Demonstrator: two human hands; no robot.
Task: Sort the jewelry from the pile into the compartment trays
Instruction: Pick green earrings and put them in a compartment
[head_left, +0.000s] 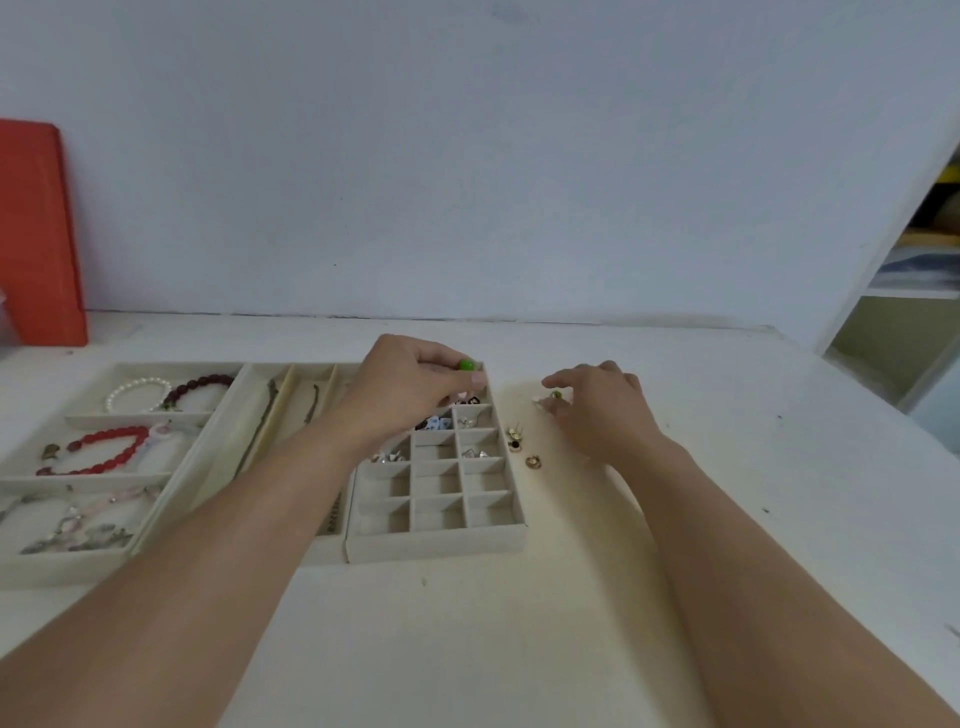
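My left hand (410, 384) hovers over the far end of the small-grid tray (436, 540) and pinches a green bead earring (466, 365). My right hand (597, 405) rests on the table to the right of that tray, its fingertips pinching a second small green piece (556, 396). Between the tray and my right hand lie a few loose earrings (515, 439) and a gold ring (533, 461). Several grid cells hold small earrings (434, 423).
A long-slot tray (249, 431) with chains sits left of the grid tray. Further left, a bracelet tray (93, 421) holds pearl, dark red and red bead bracelets. A red box (39, 234) leans on the wall at far left. Shelves (914, 312) stand at right.
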